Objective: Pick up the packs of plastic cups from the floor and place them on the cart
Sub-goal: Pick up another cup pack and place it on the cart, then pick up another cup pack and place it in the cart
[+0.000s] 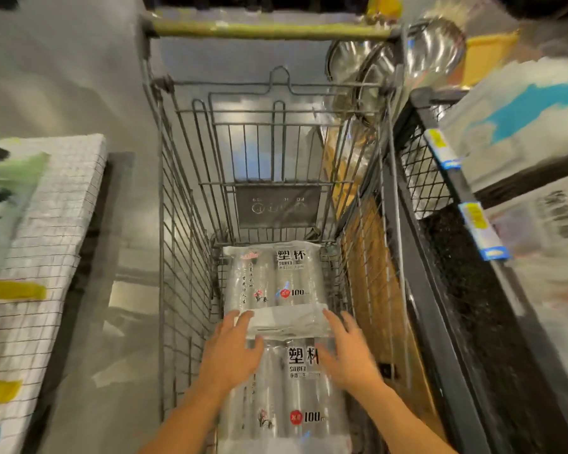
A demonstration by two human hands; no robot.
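Placing is judged nearly done: near pack (286,398) and far pack (273,276) lie end to end in the cart (160,224). Left hand (230,352) and right hand (348,352) are spread over the near pack, fingers wide, nothing gripped. Next, clean withdrawal is called for.

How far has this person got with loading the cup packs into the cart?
Done: the far pack lies in the cart. In hand: the near pack lies there too, left hand and right hand spread open at its far end, gripping nothing. Left: no pack shows on the visible floor; more may lie out of view.
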